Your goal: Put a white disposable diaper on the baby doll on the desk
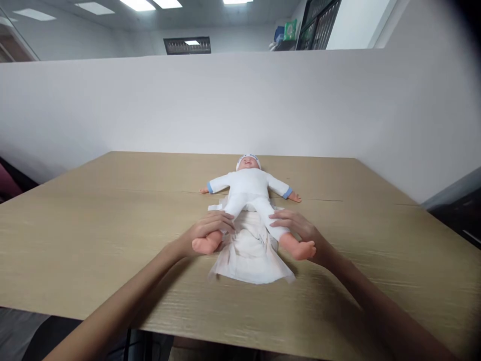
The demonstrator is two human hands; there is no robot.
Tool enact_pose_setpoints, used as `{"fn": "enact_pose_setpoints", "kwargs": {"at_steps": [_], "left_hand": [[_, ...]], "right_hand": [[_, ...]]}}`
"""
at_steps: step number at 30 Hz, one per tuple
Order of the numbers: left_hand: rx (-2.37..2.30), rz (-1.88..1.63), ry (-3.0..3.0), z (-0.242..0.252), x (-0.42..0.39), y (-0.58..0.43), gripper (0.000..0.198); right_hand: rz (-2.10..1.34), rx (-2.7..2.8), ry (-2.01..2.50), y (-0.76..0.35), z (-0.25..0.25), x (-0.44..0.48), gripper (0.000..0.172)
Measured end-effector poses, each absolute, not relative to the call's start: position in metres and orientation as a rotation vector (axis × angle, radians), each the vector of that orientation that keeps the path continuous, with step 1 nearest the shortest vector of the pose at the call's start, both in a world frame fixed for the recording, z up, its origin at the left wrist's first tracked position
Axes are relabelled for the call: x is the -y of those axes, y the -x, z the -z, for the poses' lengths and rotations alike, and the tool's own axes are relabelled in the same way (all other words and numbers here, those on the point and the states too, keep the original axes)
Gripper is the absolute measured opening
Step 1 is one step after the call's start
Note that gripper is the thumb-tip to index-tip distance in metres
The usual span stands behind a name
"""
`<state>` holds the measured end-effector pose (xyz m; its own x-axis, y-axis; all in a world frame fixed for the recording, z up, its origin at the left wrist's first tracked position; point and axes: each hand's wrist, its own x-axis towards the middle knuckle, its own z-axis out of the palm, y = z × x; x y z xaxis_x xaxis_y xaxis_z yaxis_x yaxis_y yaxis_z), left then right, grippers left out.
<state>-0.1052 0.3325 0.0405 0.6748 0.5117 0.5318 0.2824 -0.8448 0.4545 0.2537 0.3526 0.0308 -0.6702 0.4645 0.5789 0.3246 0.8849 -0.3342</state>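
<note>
A baby doll (248, 184) in a white suit with blue cuffs and a white printed cap lies on its back, head away from me, arms spread. Beneath its hips and between its parted legs, an unfolded white diaper (253, 250) stretches toward me. One tab shows beside the doll's hip on the left. My left hand (210, 228) is closed around the doll's leg on the left, fingers over the shin above the bare foot. On the other side, my right hand (296, 225) grips the other leg, its thumb hidden underneath.
The wooden-topped table (112, 225) has seams across its surface. A white partition wall (225, 105) rises behind it and on the right. A dark object (460, 210) stands beyond the right edge, and a black chair-like shape (52, 336) is below the front left.
</note>
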Motion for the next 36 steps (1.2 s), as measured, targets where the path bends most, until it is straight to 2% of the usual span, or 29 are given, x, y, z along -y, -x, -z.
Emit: {"fn": "enact_pose_setpoints", "kwargs": {"at_steps": [3,9,15,23,28,34,36], "left_hand": [[-0.661,-0.883,-2.639,-0.023,-0.329,0.123,0.027],[-0.592,-0.623,-2.775,-0.014,-0.328,0.132,0.058],[-0.631,-0.564,-2.727,-0.013,-0.326,0.134,0.069],[-0.656,-0.51,-2.666,-0.013,-0.324,0.135,0.074],[-0.667,-0.535,-2.639,-0.015,-0.322,0.132,0.078],[-0.673,-0.56,-2.591,-0.019,-0.314,0.126,0.102],[-0.696,-0.571,-2.567,-0.022,-0.311,0.122,0.103]], "right_hand": [[-0.098,2.432,0.56,-0.265,-0.01,-0.36,0.035],[0.056,2.511,0.564,-0.269,0.006,-0.364,0.034],[0.024,2.576,0.609,-0.27,-0.007,-0.354,0.044],[-0.026,2.617,0.621,-0.275,-0.004,-0.356,0.043],[-0.125,2.63,0.655,-0.277,-0.004,-0.356,0.053],[-0.235,2.697,0.742,-0.28,-0.019,-0.34,0.073],[-0.204,2.743,0.78,-0.281,-0.027,-0.332,0.079]]}}
